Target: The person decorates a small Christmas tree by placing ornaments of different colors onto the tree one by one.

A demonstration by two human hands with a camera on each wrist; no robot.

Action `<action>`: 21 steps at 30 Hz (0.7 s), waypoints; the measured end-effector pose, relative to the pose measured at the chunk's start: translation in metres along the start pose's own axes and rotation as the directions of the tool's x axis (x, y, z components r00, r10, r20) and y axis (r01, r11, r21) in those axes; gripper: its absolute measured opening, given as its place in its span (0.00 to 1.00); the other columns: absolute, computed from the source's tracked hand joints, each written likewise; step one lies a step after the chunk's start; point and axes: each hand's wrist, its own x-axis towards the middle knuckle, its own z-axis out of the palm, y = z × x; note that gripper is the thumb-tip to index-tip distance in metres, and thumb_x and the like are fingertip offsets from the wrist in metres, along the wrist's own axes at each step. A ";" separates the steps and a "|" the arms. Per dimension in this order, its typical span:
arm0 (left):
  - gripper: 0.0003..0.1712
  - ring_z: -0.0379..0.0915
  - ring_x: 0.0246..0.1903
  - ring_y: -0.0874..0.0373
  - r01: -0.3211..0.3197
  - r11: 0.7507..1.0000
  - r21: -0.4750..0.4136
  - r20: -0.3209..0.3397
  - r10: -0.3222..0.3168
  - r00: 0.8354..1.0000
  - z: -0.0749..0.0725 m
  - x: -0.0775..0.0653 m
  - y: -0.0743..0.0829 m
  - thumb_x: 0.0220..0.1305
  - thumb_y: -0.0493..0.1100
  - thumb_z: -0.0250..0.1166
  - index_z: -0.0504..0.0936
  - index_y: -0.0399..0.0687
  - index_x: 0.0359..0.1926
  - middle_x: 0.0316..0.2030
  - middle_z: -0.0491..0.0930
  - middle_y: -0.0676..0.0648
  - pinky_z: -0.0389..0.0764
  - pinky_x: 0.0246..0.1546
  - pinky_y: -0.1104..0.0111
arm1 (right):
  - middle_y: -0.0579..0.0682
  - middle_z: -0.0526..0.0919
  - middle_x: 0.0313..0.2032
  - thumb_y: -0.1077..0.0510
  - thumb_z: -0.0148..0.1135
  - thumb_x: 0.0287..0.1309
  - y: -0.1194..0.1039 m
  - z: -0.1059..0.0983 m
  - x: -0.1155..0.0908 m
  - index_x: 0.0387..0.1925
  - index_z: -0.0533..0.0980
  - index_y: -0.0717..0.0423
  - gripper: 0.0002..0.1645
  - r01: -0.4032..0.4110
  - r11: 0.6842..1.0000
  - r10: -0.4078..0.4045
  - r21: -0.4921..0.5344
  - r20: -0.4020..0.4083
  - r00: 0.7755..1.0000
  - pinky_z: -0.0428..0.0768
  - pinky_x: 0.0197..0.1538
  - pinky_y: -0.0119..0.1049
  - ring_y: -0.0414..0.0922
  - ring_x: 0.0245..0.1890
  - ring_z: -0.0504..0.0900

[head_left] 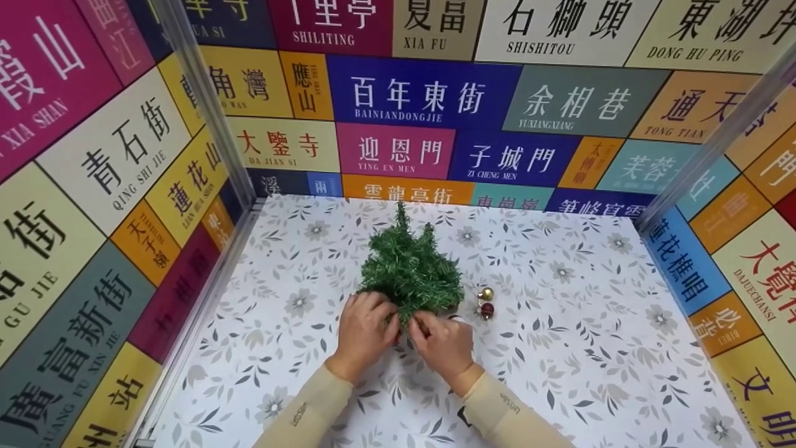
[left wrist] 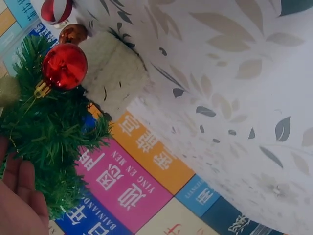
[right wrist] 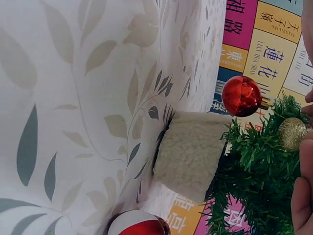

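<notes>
A small green artificial Christmas tree [head_left: 413, 270] stands before me on its pale fleecy base [right wrist: 193, 152]. At its near side, my left hand [head_left: 367, 326] has curled fingers among the branches; their tips are partly hidden. My right hand [head_left: 444, 345] faces it with thumb and forefinger together, and in the right wrist view its fingers meet a gold glitter bauble [right wrist: 292, 133]; the exact grip is cut off by the frame edge. A shiny red bauble [left wrist: 64, 67] hangs close by on a gold cord.
Right of the tree lie a gold bauble [head_left: 485, 294] and a dark red one [head_left: 487, 310] on the leaf-patterned tabletop [head_left: 559, 354]. A red-and-white bauble [right wrist: 139, 224] shows near the base. Sign-covered panels [head_left: 423, 93] with metal posts enclose the table's back and sides.
</notes>
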 end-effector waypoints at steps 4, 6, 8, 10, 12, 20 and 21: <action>0.03 0.75 0.37 0.51 0.003 1.000 -0.003 0.018 -0.003 1.000 -0.001 0.001 0.001 0.57 0.41 0.68 0.84 0.52 0.27 0.35 0.79 0.52 0.74 0.40 0.56 | 0.40 0.78 0.16 0.54 0.70 0.50 0.002 -0.001 -0.001 0.30 0.84 0.49 0.04 -0.007 1.000 0.007 0.010 0.017 1.000 0.69 0.11 0.37 0.38 0.09 0.71; 0.02 0.75 0.38 0.51 0.008 1.000 -0.001 0.023 -0.008 1.000 -0.002 0.002 0.001 0.56 0.42 0.68 0.83 0.52 0.27 0.35 0.79 0.51 0.74 0.41 0.56 | 0.39 0.79 0.16 0.54 0.70 0.51 0.002 -0.001 0.000 0.30 0.84 0.49 0.04 -0.011 1.000 0.011 0.017 0.019 1.000 0.69 0.11 0.37 0.38 0.10 0.72; 0.02 0.75 0.39 0.51 0.015 1.000 -0.002 0.027 -0.015 1.000 -0.002 0.002 0.002 0.55 0.43 0.69 0.83 0.52 0.28 0.35 0.79 0.51 0.74 0.41 0.56 | 0.39 0.79 0.17 0.54 0.70 0.51 0.003 -0.002 0.000 0.30 0.84 0.48 0.04 -0.013 1.000 0.012 0.025 0.022 1.000 0.70 0.12 0.36 0.38 0.10 0.72; 0.04 0.75 0.39 0.51 0.015 1.000 -0.008 0.025 -0.015 1.000 -0.002 0.001 0.002 0.54 0.45 0.69 0.83 0.51 0.30 0.36 0.79 0.51 0.74 0.41 0.56 | 0.38 0.79 0.18 0.54 0.70 0.51 0.003 -0.002 -0.001 0.31 0.84 0.48 0.04 -0.014 0.999 0.013 0.030 0.026 1.000 0.70 0.12 0.36 0.38 0.11 0.72; 0.08 0.76 0.40 0.51 0.018 1.000 -0.014 0.024 -0.017 1.000 -0.002 0.000 0.002 0.54 0.48 0.69 0.84 0.50 0.32 0.37 0.79 0.50 0.75 0.42 0.55 | 0.39 0.80 0.18 0.54 0.70 0.52 0.003 -0.002 0.000 0.31 0.84 0.48 0.04 -0.013 0.999 0.012 0.031 0.032 0.999 0.70 0.12 0.36 0.37 0.11 0.72; 0.24 0.76 0.45 0.48 0.055 0.998 0.019 0.009 -0.056 0.998 -0.003 -0.002 0.002 0.54 0.60 0.71 0.84 0.49 0.43 0.45 0.79 0.46 0.76 0.44 0.52 | 0.39 0.81 0.20 0.53 0.72 0.51 0.003 -0.003 0.001 0.31 0.83 0.49 0.07 -0.004 0.999 0.002 0.048 0.046 0.999 0.70 0.12 0.34 0.35 0.12 0.73; 0.25 0.76 0.45 0.47 0.062 0.998 0.026 0.005 -0.063 0.998 -0.003 -0.003 0.002 0.55 0.61 0.70 0.83 0.48 0.44 0.46 0.79 0.46 0.76 0.45 0.52 | 0.38 0.81 0.20 0.52 0.72 0.51 0.003 -0.003 0.001 0.31 0.83 0.49 0.07 -0.003 0.999 0.001 0.053 0.045 0.999 0.71 0.13 0.34 0.35 0.12 0.73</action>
